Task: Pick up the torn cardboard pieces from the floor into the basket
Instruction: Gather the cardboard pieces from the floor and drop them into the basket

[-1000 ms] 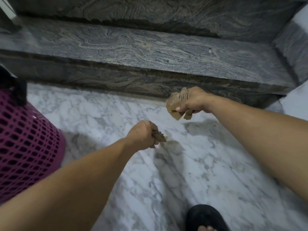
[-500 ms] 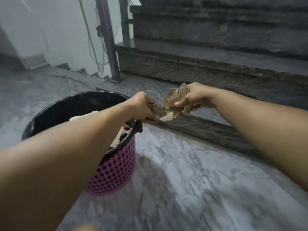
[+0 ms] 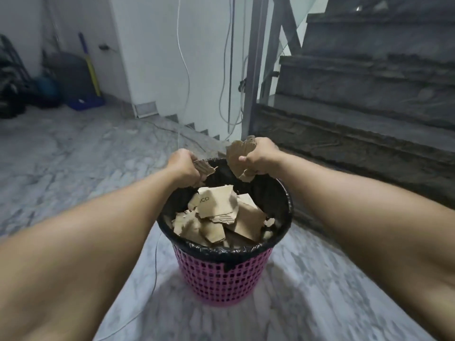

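Nearly done: your last handfuls are over the basket.

Your left hand (image 3: 183,166) has its fingers clamped on a small cardboard scrap (image 3: 204,167), your right hand (image 3: 261,157) on a crumpled bunch (image 3: 240,156), both above the far rim of the basket (image 3: 221,274), which is already piled with torn pieces (image 3: 219,215). The floor (image 3: 73,156) in view shows none left; just release.

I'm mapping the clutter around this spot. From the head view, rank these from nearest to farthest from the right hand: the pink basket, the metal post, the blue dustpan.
From the right hand:
1. Pink basket, directly below it.
2. Metal post, just behind, by the stairs.
3. Blue dustpan, far left against the wall.
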### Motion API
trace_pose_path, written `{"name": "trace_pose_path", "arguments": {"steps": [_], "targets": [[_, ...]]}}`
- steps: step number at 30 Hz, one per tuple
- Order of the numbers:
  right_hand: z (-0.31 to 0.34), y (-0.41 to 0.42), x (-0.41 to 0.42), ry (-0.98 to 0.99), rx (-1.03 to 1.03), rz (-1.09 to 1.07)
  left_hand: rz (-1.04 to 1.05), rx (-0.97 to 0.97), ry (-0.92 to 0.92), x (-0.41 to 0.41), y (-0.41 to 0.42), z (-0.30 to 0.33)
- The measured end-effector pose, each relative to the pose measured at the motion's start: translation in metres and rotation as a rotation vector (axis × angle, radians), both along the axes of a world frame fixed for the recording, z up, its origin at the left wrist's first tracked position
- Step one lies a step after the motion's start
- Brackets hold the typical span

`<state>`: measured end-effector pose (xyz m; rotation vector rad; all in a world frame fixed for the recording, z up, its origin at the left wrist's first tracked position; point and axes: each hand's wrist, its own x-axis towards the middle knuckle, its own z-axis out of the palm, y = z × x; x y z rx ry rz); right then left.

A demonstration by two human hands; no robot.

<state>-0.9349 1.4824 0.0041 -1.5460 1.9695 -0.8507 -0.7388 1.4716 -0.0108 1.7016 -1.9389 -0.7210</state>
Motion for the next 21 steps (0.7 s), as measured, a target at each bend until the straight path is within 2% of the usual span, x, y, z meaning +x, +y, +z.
{"name": "trace_pose_path", "arguments": {"steps": [3, 6, 11, 14, 18, 21], "targets": [[-0.016, -0.003, 0.019, 0.112, 0.045, 0.089, -0.065, 0.025, -0.09, 0.006, 0.004, -0.023], [-0.036, 0.004, 0.022, 0.138, 0.104, 0.12, -0.124, 0.069, -0.177, 0.012, 0.007, -0.044], [-0.044, 0.019, 0.007, 0.348, 0.161, 0.177, -0.075, -0.065, -0.328, 0.025, 0.011, -0.06], [-0.047, 0.028, -0.005, 0.438, 0.265, 0.217, -0.147, -0.086, -0.363, 0.028, 0.017, -0.066], [-0.049, 0.044, -0.003, 0.53, 0.437, 0.346, -0.321, 0.047, -0.472, 0.015, 0.024, -0.069], [-0.057, 0.055, 0.004, 0.612, 0.52, 0.419, -0.363, 0.234, -0.329, -0.002, 0.027, -0.072]]}}
